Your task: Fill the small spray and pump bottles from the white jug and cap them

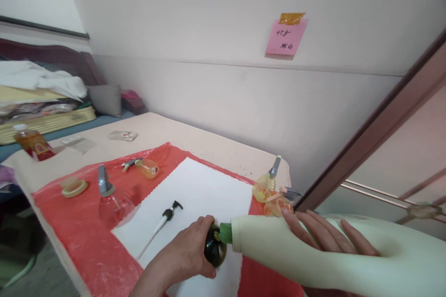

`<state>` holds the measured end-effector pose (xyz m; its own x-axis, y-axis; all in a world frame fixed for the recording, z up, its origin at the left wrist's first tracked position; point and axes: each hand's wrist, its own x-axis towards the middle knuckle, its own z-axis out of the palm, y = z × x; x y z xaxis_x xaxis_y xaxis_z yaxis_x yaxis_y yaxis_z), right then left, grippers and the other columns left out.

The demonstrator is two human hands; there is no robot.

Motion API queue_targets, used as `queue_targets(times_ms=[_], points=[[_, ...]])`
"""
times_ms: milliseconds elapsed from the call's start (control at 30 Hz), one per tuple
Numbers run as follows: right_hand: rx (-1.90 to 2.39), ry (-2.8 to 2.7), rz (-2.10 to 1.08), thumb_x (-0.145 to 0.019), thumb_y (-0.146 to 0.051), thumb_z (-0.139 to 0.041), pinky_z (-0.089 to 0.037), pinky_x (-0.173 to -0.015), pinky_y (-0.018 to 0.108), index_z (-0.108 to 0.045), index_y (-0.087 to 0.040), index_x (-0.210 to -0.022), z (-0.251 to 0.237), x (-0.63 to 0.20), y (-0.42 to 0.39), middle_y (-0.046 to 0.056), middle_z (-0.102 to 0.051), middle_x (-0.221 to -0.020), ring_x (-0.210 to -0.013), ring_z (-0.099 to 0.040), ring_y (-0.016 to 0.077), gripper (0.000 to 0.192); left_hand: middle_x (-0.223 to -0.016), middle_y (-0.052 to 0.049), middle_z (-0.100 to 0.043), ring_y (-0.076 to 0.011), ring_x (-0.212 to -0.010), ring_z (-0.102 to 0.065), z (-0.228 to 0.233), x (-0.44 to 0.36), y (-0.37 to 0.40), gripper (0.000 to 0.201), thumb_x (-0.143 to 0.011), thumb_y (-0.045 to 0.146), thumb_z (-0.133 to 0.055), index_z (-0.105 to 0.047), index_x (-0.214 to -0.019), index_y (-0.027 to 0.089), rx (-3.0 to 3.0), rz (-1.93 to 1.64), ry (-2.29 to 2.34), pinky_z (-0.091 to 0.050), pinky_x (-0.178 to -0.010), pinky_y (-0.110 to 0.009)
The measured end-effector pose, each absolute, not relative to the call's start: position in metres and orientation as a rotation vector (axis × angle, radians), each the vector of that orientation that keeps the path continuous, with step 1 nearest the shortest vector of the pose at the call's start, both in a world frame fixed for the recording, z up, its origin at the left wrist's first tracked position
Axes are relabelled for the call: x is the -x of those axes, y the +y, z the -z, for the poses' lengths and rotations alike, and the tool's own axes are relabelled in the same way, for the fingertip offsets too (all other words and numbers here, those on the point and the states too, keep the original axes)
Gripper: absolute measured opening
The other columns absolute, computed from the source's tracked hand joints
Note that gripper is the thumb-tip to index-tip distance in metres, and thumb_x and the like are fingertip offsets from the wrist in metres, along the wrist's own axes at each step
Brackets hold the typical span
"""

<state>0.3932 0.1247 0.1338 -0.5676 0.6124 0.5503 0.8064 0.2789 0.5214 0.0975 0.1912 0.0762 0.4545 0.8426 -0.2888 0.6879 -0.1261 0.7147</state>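
My left hand (184, 248) is wrapped around a small dark green bottle (215, 249) above the white sheet (209, 190). With my right hand (325, 234) I grip a large pale green jug (268, 241), tilted nearly level so that its neck points left. A green spout (226, 233) at the jug's neck meets the top of the dark bottle; whether liquid flows is not visible. On the sheet, left of my left hand, lies a black pump head (168, 215) with a long white tube.
A red plastic sheet (69, 232) covers part of the table. Clear spray bottles (114, 206) stand or lie on it, beside a tape roll (74, 189). An amber drink bottle (33, 141) is at far left. A pink note (287, 37) hangs on the wall.
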Motion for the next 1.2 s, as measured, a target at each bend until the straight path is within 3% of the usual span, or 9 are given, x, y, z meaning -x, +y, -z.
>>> queue_targets(times_ms=[867,1200], points=[[1.362,-2.270,1.072,-0.094,-0.020,-0.040,-0.033,-0.109,0.059,-0.047,-0.019,-0.143,-0.1361,-0.3899,0.1204,0.012,-0.065,-0.129,-0.122,-0.057,0.0304,0.050,-0.106,0.000,-0.058,-0.0234,-0.092,-0.057,-0.0782,-0.0989,0.1923,0.070,-0.047,0.028,-0.084,-0.050,-0.107,0.027,-1.865,-0.222,1.309,-0.040,-0.074,-0.033],[1.309,-2.316,1.203,-0.092,-0.017,-0.041,-0.035,-0.108,0.059,-0.049,-0.017,-0.142,-0.1384,-0.3915,0.1222,0.014,-0.065,-0.128,-0.119,-0.058,0.0310,0.051,-0.106,-0.001,-0.058,-0.0240,-0.092,-0.057,-0.0770,-0.0982,0.1911,0.073,-0.046,0.028,-0.085,-0.050,-0.110,0.026,-1.877,-0.233,1.295,-0.042,-0.077,-0.035]])
